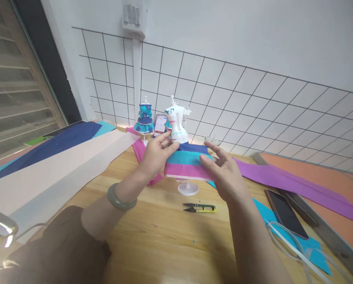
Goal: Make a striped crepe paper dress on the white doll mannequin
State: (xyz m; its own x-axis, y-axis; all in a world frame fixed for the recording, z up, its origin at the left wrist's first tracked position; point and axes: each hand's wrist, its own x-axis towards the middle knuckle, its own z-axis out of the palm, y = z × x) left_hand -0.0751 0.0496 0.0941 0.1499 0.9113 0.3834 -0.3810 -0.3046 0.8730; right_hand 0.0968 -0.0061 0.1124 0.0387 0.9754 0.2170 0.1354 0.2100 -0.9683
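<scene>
A small white dress-form mannequin [176,121] with coloured smudges stands upright on a round white base [188,188]. Around its lower part sits a striped fabric skirt [188,157] in navy, turquoise and pink bands with a pale lower edge. My left hand [155,156] grips the skirt's left side at the waist, its thumb close to the mannequin. On the other side, my right hand [228,173] pinches the skirt's right edge, thumb in front and fingers partly behind it. Below the base lie yellow-and-black thread snips [200,208].
Behind my left hand stands a second small mannequin [145,118] in a blue tiered dress, beside a propped phone [160,125]. Long fabric strips [76,157] lie left; purple fabric [294,185], a dark phone [285,213] and clear tubing [285,240] lie right. A wire grid [194,79] lines the wall.
</scene>
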